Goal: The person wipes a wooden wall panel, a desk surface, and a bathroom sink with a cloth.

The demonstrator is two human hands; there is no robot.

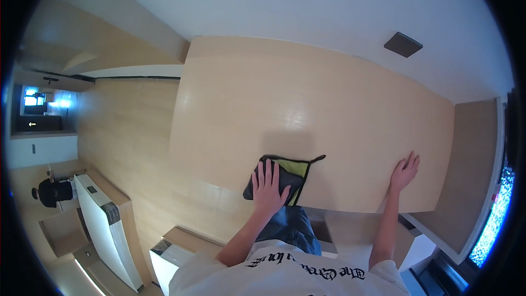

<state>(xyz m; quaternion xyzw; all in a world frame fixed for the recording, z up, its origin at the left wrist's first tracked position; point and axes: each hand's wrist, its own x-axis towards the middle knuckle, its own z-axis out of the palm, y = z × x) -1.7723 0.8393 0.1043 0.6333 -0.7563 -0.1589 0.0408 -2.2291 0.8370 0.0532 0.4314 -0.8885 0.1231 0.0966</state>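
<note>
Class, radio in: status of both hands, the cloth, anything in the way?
Left hand flat on dark and yellow-green cloth, fingers spread. Right hand flat on bare table. Nothing else on tabletop.

A pale wooden table (307, 93) carries one folded dark-and-yellow cloth (293, 171).

A bright screen (491, 218) shows at the lower right edge of the frame, a narrow curved strip speckled blue, white and green, with a touch of red on its left side. At the far left, in the upper half, a small glowing blue-white panel (34, 99) sits in a dark recess; whether it is a screen or a window cannot be told.
</note>
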